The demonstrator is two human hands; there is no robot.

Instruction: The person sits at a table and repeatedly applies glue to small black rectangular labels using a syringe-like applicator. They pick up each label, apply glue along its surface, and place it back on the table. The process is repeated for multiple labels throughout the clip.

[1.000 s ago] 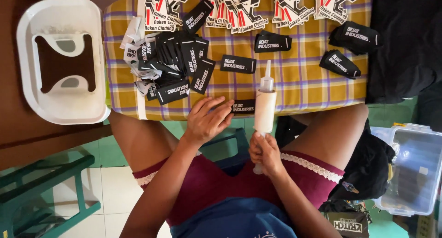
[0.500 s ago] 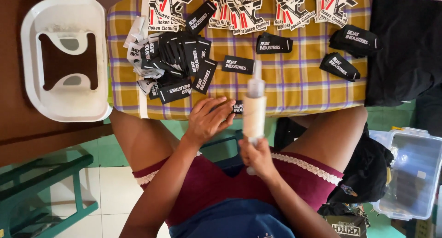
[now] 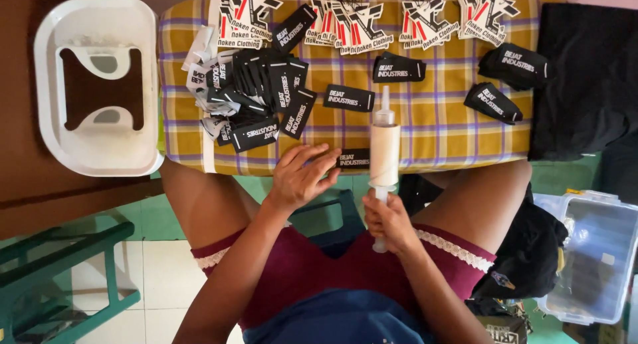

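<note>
Cloth: yellow plaid table cover (image 3: 438, 128), purple and white lines, spread over the work surface ahead of the knees.
Syringe: big pale syringe (image 3: 384, 154), standing upright at the near edge of the cloth, nozzle pointing away from the body, plunger end toward the lap.
Long axis: runs near to far, roughly in line with the person's midline, nearly square to the cloth's edge.
Right hand: right hand (image 3: 391, 219) wrapped around the plunger stem, fingers closed on it, below the barrel.
Left hand: left hand (image 3: 300, 178) spread flat, fingers loose, fingertips resting on the cloth edge; grips nothing.
Black label: single black label (image 3: 353, 159) at the near edge, lying between the two hands, its left end touching or just under the left fingertips; just beside the syringe barrel.
Nearer hand: left hand is on the label; right hand is below it, with the syringe alongside.
Label heap: pile of black labels (image 3: 256, 101), up and left of the left hand, near.
Loose labels: further black label (image 3: 349, 98) beyond the nozzle, apart.
Off cloth: white plastic stool (image 3: 46, 98) far left; clear plastic bin (image 3: 591, 264) far right, low.
</note>
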